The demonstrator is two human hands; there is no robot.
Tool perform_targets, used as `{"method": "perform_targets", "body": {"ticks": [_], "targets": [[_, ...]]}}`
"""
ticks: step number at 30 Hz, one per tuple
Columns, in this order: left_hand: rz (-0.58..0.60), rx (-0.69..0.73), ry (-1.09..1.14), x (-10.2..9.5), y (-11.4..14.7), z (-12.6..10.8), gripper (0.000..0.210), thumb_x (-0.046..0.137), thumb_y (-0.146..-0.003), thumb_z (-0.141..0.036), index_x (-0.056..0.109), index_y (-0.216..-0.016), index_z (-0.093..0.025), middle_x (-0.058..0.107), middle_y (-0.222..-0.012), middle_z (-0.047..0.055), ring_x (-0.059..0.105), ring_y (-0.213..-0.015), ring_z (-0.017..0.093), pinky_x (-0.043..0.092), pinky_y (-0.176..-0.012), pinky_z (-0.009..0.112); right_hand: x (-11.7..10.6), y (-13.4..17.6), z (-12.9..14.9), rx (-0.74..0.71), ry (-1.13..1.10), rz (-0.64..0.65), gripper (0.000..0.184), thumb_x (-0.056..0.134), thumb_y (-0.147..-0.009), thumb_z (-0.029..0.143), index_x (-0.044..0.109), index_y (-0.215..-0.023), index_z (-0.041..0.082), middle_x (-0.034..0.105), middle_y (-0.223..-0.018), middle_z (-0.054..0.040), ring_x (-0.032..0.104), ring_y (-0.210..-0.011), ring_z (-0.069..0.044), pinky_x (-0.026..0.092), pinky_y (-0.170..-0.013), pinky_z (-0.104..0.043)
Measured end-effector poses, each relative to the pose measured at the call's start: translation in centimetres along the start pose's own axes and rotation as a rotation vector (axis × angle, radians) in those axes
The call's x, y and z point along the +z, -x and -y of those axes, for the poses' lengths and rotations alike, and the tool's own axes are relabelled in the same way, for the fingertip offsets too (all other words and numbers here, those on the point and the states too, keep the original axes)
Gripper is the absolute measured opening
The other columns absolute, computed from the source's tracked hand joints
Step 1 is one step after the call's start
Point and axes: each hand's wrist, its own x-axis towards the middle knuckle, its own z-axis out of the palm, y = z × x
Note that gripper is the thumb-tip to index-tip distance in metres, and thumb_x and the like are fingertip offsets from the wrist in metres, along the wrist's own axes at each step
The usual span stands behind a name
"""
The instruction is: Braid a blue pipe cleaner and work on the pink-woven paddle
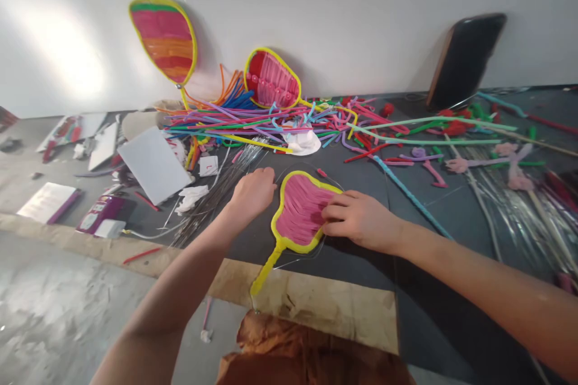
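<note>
A small hand fan (300,210) lies flat in front of me, its lobed pink face edged in yellow pipe cleaner and its yellow handle slanting down towards me. My right hand (361,221) is closed at the fan's right edge, fingertips over the pink strands. Just off the upper left rim is my left hand (253,191), its fingers curled together; what they pinch, if anything, is too small to make out. A thin thread or wire curves around the fan's top, and a small pink piece (321,172) lies close by.
Two finished-looking fans, one striped (165,42) and one pink and red (273,79), lean at the wall. A pile of pipe cleaners (253,120) spreads along the back. A phone (467,60) stands back right. Left are a white box (155,165) and a purple packet (102,213).
</note>
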Motion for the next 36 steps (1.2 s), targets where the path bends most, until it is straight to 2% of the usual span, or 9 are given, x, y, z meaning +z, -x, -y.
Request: {"method": "perform_targets", "body": {"ticks": [4,9,12,16,21,26,30,34,36], "targets": [[0.074,-0.012,-0.002,-0.1,0.7,-0.3,0.022,0.041,-0.089,-0.018,0.062,-0.092,-0.013,0.069,-0.09,0.011,0.066,-0.085,0.024,0.048,-0.07,0.029,0.3,0.1,0.0,0.004,-0.007,-0.004,0.018,0.053,-0.09,0.022,0.067,-0.098,0.03,0.069,-0.102,-0.0002,0.055,-0.096,-0.019,0.033,-0.076,-0.031],[0.153,-0.015,-0.081,-0.3,1.2,-0.8,0.027,0.036,-0.089,-0.012,0.062,-0.095,-0.01,0.067,-0.094,0.015,0.066,-0.089,0.026,0.05,-0.075,0.032,0.7,0.3,0.0,-0.006,-0.008,-0.047,0.018,0.052,-0.09,0.021,0.067,-0.097,0.028,0.069,-0.1,-0.0006,0.054,-0.096,-0.018,0.035,-0.079,-0.031],[0.136,-0.059,-0.166,-0.2,2.0,-1.5,0.028,0.035,-0.085,-0.004,0.059,-0.1,-0.006,0.064,-0.098,0.019,0.065,-0.093,0.028,0.051,-0.077,0.035,0.7,0.4,0.1,-0.003,0.001,-0.052,0.018,0.051,-0.09,0.02,0.067,-0.096,0.027,0.069,-0.099,-0.0004,0.055,-0.096,-0.018,0.036,-0.079,-0.031],[0.098,-0.161,-0.181,-0.3,3.3,-2.1,0.032,0.028,-0.086,-0.002,0.053,-0.105,-0.006,0.061,-0.101,0.02,0.067,-0.089,0.028,0.051,-0.071,0.034,0.5,0.4,0.2,-0.002,-0.001,-0.037,0.019,0.048,-0.091,0.019,0.066,-0.095,0.026,0.069,-0.099,0.0002,0.056,-0.094,-0.018,0.038,-0.08,-0.031],[0.157,-0.154,0.058,-0.2,4.5,-1.5,0.025,0.032,-0.091,-0.011,0.049,-0.108,-0.013,0.067,-0.087,0.011,0.068,-0.082,0.027,0.049,-0.069,0.033,0.4,0.4,0.2,-0.007,0.001,-0.006,0.021,0.047,-0.091,0.016,0.066,-0.096,0.025,0.068,-0.1,-0.001,0.056,-0.096,-0.018,0.04,-0.08,-0.031],[0.072,-0.102,0.269,0.8,5.3,-0.5,0.03,0.035,-0.091,-0.019,0.051,-0.117,-0.017,0.068,-0.104,0.01,0.066,-0.094,0.025,0.047,-0.077,0.033,0.2,0.3,0.6,-0.004,0.04,-0.016,0.021,0.048,-0.09,0.016,0.067,-0.095,0.024,0.069,-0.098,-0.0022,0.056,-0.095,-0.018,0.041,-0.078,-0.031],[0.067,-0.045,0.543,1.2,6.1,0.2,0.036,0.038,-0.088,-0.021,0.055,-0.12,-0.019,0.069,-0.103,0.005,0.065,-0.094,0.019,0.047,-0.081,0.028,0.2,0.3,1.0,-0.001,0.08,-0.019,0.02,0.049,-0.09,0.017,0.067,-0.094,0.023,0.069,-0.099,-0.0028,0.056,-0.095,-0.019,0.042,-0.077,-0.032],[0.136,-0.126,0.789,1.4,6.3,0.8,0.04,0.044,-0.083,-0.027,0.06,-0.119,-0.019,0.072,-0.092,0.002,0.067,-0.081,0.016,0.049,-0.074,0.025,0.3,0.3,1.2,0.007,0.1,-0.009,0.02,0.049,-0.09,0.017,0.067,-0.097,0.023,0.069,-0.1,-0.0029,0.056,-0.095,-0.019,0.042,-0.076,-0.032],[0.125,-0.173,0.853,1.5,6.2,0.9,0.04,0.046,-0.081,-0.028,0.062,-0.116,-0.018,0.072,-0.087,0.001,0.067,-0.074,0.015,0.048,-0.069,0.024,0.3,0.3,1.3,0.014,0.1,-0.013,0.021,0.05,-0.09,0.016,0.067,-0.099,0.023,0.069,-0.1,-0.0028,0.057,-0.094,-0.019,0.042,-0.076,-0.032]]}}
